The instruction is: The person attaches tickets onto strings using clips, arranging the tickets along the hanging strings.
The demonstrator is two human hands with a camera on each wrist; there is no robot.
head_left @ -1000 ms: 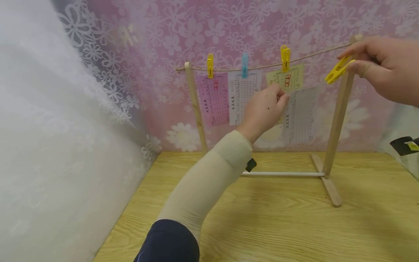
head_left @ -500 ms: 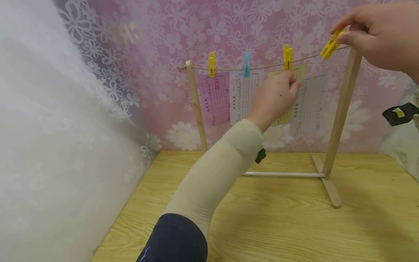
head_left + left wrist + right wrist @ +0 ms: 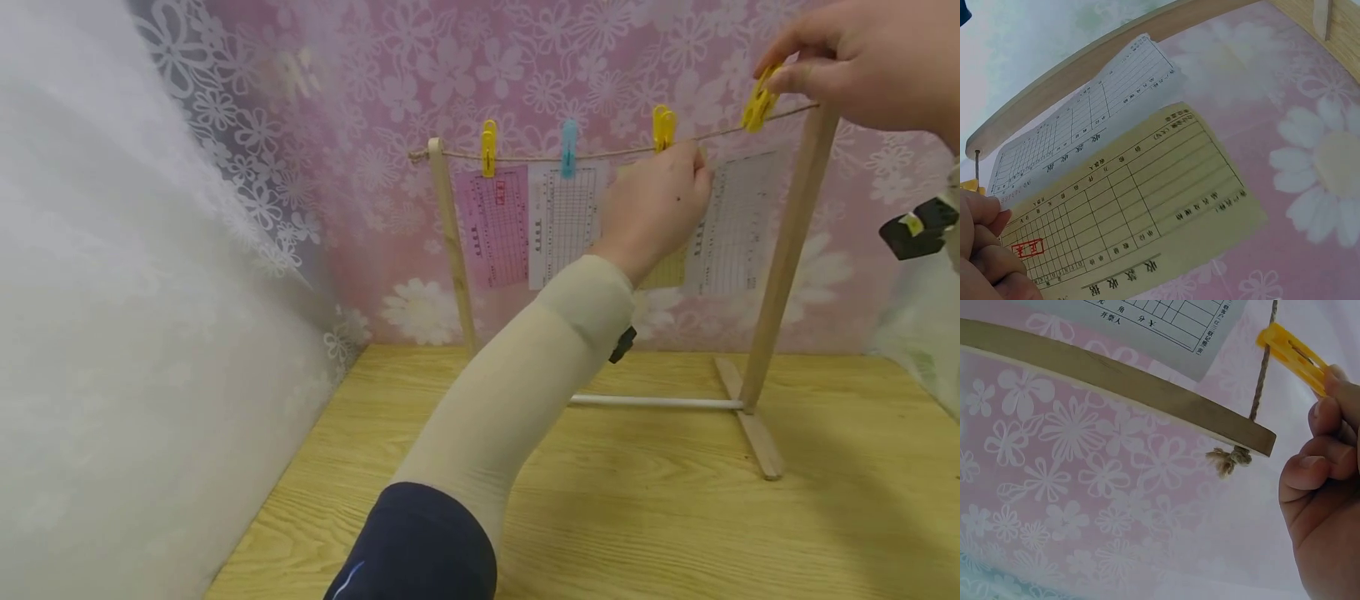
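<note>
On the twine line [image 3: 600, 153] of a small wooden rack [image 3: 787, 250], a pink form [image 3: 497, 225] and a white form [image 3: 561, 218] already hang from pegs. At about 1 o'clock of them, the left hand [image 3: 656, 208] pinches a white slip [image 3: 738, 221] up to the line, so it lies ready for pegging. At 2 o'clock, the right hand [image 3: 862, 58] pinches a yellow clothespeg [image 3: 759, 98] at the twine.

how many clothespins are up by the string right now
4. Three clip the string: yellow clothespin on pink slip, blue clothespin on white slip, second yellow clothespin. A fourth clothespin is pinched in the right hand.
</note>
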